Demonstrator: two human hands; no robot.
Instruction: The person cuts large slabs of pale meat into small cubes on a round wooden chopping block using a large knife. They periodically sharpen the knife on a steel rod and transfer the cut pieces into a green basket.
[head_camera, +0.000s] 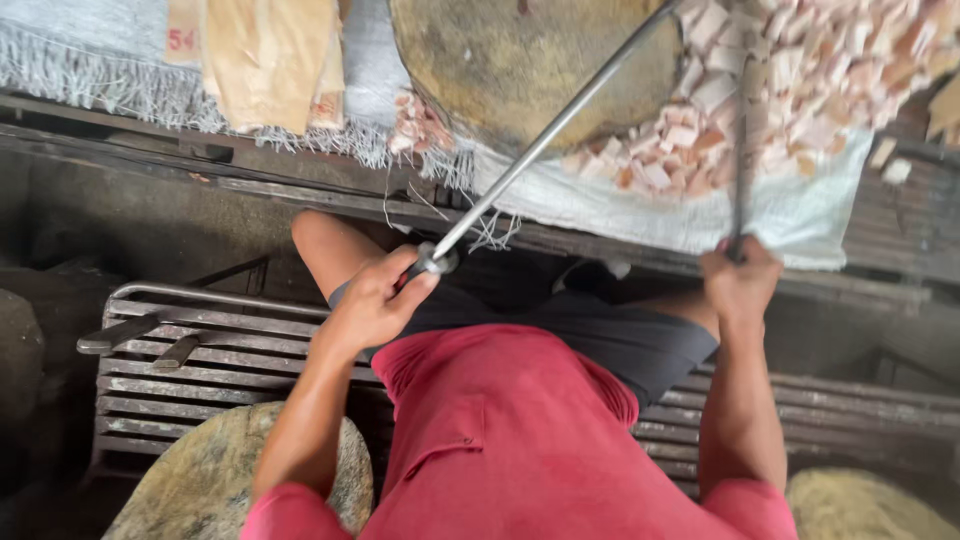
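Left hand (375, 300) clenched round the handle end of a long steel rod (545, 135), slanting far-right over the round chopping block (500, 60). Right hand (740, 280) fisted on a blurred knife (745, 140), upright beside the pale meat cubes (790, 90). Likely hazards: blade skidding off steel toward knuckles; cubes knocked off the sacking (640, 210).

hands: 2, left hand (375, 300), right hand (740, 280) | sharpening steel rod (550, 135): 1 | knife (745, 150): 1 | round wooden chopping blocks (520, 60): 3 in view | slatted metal bench (200, 370): 1 | knives lying on bench (120, 335): 2 | pale pink meat cubes (800, 80): too many to count | woven white sack (700, 215): 1
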